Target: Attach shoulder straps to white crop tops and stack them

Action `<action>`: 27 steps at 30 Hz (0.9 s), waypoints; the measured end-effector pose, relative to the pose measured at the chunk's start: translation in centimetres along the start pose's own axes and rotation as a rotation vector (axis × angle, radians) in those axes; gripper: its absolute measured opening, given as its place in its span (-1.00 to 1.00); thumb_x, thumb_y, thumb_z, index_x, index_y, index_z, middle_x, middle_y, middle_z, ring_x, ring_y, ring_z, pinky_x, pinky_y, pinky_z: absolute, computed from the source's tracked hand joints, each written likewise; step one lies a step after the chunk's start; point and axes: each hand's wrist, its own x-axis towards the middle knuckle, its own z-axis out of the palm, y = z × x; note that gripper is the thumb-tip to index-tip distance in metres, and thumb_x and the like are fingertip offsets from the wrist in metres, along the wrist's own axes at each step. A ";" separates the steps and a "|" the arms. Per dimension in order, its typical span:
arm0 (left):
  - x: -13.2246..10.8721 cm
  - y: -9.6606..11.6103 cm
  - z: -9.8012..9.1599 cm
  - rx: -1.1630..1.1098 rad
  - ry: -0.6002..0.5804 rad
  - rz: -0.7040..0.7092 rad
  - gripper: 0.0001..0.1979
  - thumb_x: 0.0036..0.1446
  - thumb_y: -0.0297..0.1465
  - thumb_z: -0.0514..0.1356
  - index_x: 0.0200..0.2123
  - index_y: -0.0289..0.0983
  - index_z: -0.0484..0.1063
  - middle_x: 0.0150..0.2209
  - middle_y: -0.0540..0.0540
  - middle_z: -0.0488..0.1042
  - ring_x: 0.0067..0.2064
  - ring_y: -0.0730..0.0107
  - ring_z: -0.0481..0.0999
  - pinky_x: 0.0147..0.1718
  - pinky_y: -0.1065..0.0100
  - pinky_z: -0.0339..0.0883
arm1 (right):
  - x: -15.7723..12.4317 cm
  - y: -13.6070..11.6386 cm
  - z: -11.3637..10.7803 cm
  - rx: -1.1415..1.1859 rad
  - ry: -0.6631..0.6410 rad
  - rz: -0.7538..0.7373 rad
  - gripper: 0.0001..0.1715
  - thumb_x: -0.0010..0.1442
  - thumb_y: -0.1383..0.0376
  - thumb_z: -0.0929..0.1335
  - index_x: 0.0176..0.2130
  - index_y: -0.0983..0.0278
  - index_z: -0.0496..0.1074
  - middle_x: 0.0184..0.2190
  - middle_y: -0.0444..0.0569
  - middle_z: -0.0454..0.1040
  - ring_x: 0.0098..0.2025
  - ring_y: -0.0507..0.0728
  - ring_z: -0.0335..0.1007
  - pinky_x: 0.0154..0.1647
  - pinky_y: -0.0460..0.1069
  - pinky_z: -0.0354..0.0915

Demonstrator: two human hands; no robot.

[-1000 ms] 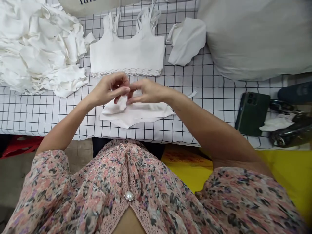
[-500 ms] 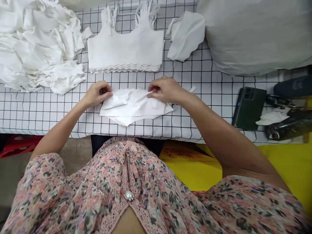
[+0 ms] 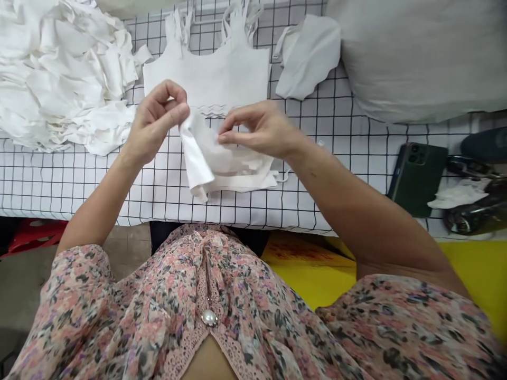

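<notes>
A small white garment [image 3: 214, 161] hangs lifted off the checked tablecloth [image 3: 59, 179], pinched at its top by both hands. My left hand [image 3: 156, 119] grips its upper left corner with thumb and fingers closed. My right hand [image 3: 257, 129] pinches the cloth on the right side, fingers pressed together. The garment's lower edge still touches the table. Just behind my hands lies a neat stack of white cropped tops [image 3: 216, 74] with straps pointing away from me.
A loose heap of white garments [image 3: 59, 74] fills the far left. Another white piece [image 3: 307, 55] lies beside a large grey cushion [image 3: 420, 53] at the right. A dark green phone [image 3: 415, 177] and dark objects [image 3: 471, 211] lie at the right edge. Yellow surface [image 3: 317, 274] below.
Both hands raised the white garment off the table and drew closer together; it was lying flat half a second ago, now hanging bunched from the pinch.
</notes>
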 end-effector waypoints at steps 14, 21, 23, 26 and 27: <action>2.1 5.8 -1.2 0.055 -0.201 -0.032 -0.68 0.31 -0.13 0.37 -0.08 -0.25 0.55 -0.38 -0.04 0.56 -0.32 0.37 0.64 -0.38 0.36 0.53 | 0.5 -4.5 -1.9 0.266 -0.094 -0.070 -0.45 0.07 -0.22 0.58 -0.32 0.16 0.54 -0.37 -0.10 0.51 -0.29 0.14 0.42 -0.23 0.07 0.39; 0.8 5.2 -2.5 -0.212 -0.279 -0.112 -0.53 -0.01 -0.10 0.59 -0.20 -0.32 0.62 -0.26 -0.16 0.68 -0.29 0.41 0.64 -0.37 0.40 0.53 | -0.1 -4.9 -3.3 0.346 -0.021 -0.020 -0.43 0.10 -0.23 0.55 -0.38 0.16 0.45 -0.48 -0.14 0.39 -0.44 0.05 0.23 -0.40 0.01 0.25; 1.1 5.5 -2.0 -0.218 -0.271 -0.095 -0.52 0.01 -0.07 0.58 -0.20 -0.31 0.61 -0.31 -0.12 0.65 -0.31 0.40 0.64 -0.38 0.39 0.52 | 0.1 -5.5 -3.0 0.313 -0.038 -0.020 -0.44 0.06 -0.21 0.58 -0.32 0.15 0.49 -0.42 -0.14 0.46 -0.39 0.06 0.31 -0.36 0.01 0.31; 1.9 6.8 -1.7 -0.124 -0.268 -0.029 -0.53 0.08 -0.05 0.55 -0.16 -0.28 0.61 -0.33 -0.08 0.62 -0.26 0.32 0.68 -0.35 0.34 0.54 | 0.3 -7.8 -2.7 0.214 -0.095 -0.065 -0.34 -0.06 -0.21 0.64 -0.15 0.13 0.58 -0.31 -0.10 0.57 -0.26 0.13 0.48 -0.23 0.05 0.42; 2.1 7.3 -1.8 -0.081 -0.271 -0.016 -0.53 0.09 -0.05 0.55 -0.15 -0.27 0.61 -0.33 -0.07 0.61 -0.24 0.30 0.69 -0.34 0.32 0.54 | 0.1 -9.0 -2.8 0.175 -0.111 -0.073 -0.32 -0.10 -0.21 0.66 -0.16 0.14 0.60 -0.33 -0.10 0.57 -0.28 0.13 0.48 -0.25 0.06 0.41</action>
